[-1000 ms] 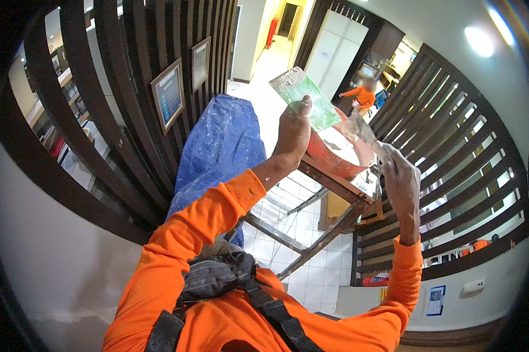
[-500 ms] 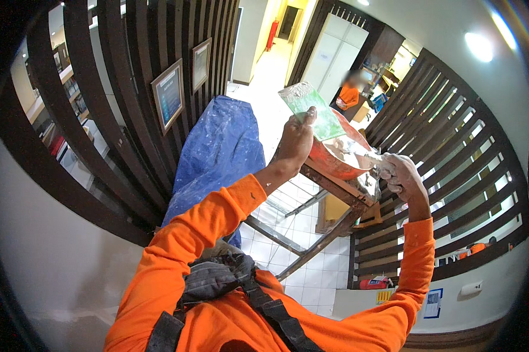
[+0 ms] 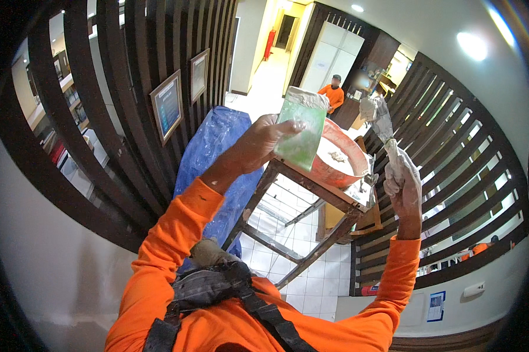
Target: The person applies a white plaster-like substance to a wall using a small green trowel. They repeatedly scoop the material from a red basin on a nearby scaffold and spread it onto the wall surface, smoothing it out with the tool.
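Note:
My left hand grips a flat green plastic spreader, thumb across its face, with white paste along the top edge. Closed around a handle, my right hand holds up a putty knife whose blade carries a lump of white paste. Both hands are smeared with white. Between and beyond them sits a round red basin with white paste inside. The spreader overlaps the basin's left side in view. Under the basin stands a paint-spattered frame stand.
A blue sheet drapes over something at left. Dark slatted partitions stand on both sides, the left one bearing framed notices. Another person in orange stands farther back. White tiles cover the floor.
The putty knife has come up out of the basin with paste on it. My left hand has moved left, turning the green spreader more upright. The other person has shifted left.

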Tool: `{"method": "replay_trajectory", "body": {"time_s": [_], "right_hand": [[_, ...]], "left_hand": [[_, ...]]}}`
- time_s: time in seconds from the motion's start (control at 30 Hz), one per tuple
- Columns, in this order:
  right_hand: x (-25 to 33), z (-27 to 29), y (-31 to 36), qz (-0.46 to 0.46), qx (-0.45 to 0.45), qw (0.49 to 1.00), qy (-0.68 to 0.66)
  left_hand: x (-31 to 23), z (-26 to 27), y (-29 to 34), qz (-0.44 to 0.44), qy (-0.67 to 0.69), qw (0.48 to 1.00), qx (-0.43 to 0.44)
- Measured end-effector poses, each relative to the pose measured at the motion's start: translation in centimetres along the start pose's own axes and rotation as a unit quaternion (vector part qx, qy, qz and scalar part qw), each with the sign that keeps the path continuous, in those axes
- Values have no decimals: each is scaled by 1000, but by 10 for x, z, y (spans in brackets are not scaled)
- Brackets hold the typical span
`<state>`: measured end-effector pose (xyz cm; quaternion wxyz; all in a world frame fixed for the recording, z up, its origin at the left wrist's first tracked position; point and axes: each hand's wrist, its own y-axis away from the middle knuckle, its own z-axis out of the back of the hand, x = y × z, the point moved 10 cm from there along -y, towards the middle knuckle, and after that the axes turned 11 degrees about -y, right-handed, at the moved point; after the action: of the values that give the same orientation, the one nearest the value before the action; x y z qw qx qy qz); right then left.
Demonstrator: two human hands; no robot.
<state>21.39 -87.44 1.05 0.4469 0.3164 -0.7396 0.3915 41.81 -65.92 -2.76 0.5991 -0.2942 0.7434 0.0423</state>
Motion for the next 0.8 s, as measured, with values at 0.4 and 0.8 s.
{"method": "replay_trajectory", "body": {"time_s": [0.4, 0.8], "right_hand": [[-16, -46, 4, 156, 111, 981, -33], [-3, -52, 19, 185, 140, 962, 146]], "left_hand": [[-14, -33, 38, 85, 6, 988, 131], [-15, -45, 52, 79, 20, 981, 175]]}}
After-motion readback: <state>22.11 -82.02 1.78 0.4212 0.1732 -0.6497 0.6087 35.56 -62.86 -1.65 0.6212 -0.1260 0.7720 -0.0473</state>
